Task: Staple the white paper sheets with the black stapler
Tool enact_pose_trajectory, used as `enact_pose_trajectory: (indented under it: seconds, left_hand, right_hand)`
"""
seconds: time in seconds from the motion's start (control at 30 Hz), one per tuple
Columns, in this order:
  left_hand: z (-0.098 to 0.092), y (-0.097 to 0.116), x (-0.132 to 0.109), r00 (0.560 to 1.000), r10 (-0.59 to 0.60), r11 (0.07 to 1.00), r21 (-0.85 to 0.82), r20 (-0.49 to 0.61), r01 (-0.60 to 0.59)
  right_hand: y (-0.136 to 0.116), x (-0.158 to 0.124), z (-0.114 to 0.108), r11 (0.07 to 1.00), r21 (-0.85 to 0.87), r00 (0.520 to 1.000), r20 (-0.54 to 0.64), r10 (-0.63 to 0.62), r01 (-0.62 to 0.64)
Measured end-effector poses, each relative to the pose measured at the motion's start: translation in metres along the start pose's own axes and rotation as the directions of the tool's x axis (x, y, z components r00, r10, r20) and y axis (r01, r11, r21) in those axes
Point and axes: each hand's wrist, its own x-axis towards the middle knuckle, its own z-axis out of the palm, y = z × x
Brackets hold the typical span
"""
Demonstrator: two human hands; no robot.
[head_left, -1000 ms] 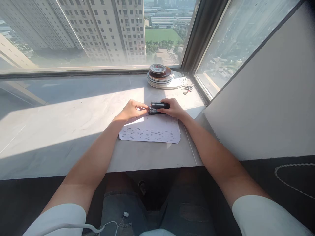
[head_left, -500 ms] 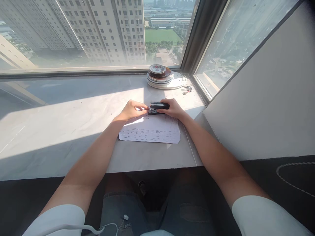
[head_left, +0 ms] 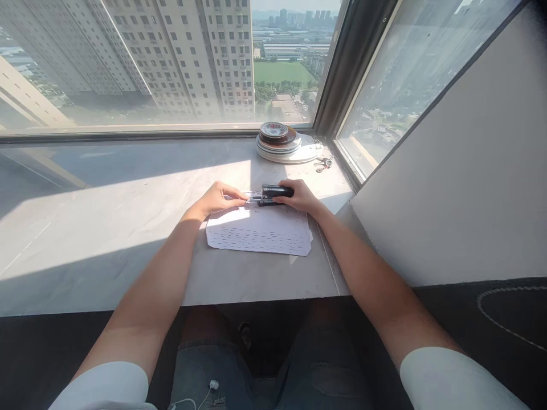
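A black stapler (head_left: 277, 191) lies lengthwise above the top edge of the written paper sheets (head_left: 260, 233). My right hand (head_left: 300, 195) grips its right end, thumb on the near side and fingers over the top. From the stapler's left end sticks out a thin metal slide (head_left: 255, 198). My left hand (head_left: 220, 198) pinches the outer tip of that slide between thumb and fingers. Whether staples lie in the slide is too small to tell. The sheets rest on the pale stone sill, lines of dark marks across them.
A stack of plates (head_left: 280, 142) stands by the window corner, with a bunch of keys (head_left: 325, 164) to its right. The sill's front edge (head_left: 265, 300) runs above my knees. A white earphone (head_left: 213, 385) lies on my lap. A white wall (head_left: 461, 171) slopes at right.
My left hand has moved left, drawing the metal slide out of the stapler. My right hand still holds the stapler. The view has tilted slightly up.
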Motion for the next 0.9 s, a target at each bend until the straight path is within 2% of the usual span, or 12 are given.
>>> enact_pose_trajectory:
  seconds: [0.07, 0.17, 0.33, 0.57, 0.67, 0.8, 0.9]
  left_hand:
    - [0.000, -0.001, -0.001, 1.000, -0.023, 0.999, -0.022, 0.006, 0.023]
    - [0.011, 0.004, 0.004, 1.000, 0.014, 1.000, -0.005, -0.006, -0.014]
    - [0.031, 0.010, 0.018, 0.999, 0.051, 0.991, 0.120, -0.004, -0.050]
    - [0.032, 0.011, 0.020, 0.997, 0.068, 0.994, 0.082, 0.039, -0.071]
    - [0.032, 0.013, 0.019, 0.994, 0.064, 0.978, 0.192, 0.090, -0.081]
    - [0.032, 0.006, 0.023, 0.978, 0.138, 0.933, 0.311, 0.156, -0.181]
    - [0.031, 0.000, 0.027, 0.963, 0.164, 0.894, 0.380, 0.216, -0.237]
  right_hand:
    - [0.000, 0.000, 0.000, 1.000, -0.011, 1.000, -0.010, -0.012, 0.012]
    - [-0.004, 0.000, 0.001, 0.998, -0.042, 0.999, -0.013, -0.047, 0.046]
    - [-0.011, -0.002, 0.005, 0.994, -0.023, 0.993, 0.054, -0.105, 0.107]
    - [-0.017, -0.003, 0.008, 0.996, 0.021, 0.994, 0.057, -0.093, 0.092]
    - [-0.022, -0.004, 0.011, 0.986, -0.091, 0.987, 0.090, -0.131, 0.139]
    - [-0.026, -0.006, 0.018, 0.935, -0.296, 0.981, 0.088, -0.176, 0.194]
    - [-0.028, -0.010, 0.014, 0.942, -0.291, 0.986, 0.037, -0.164, 0.167]
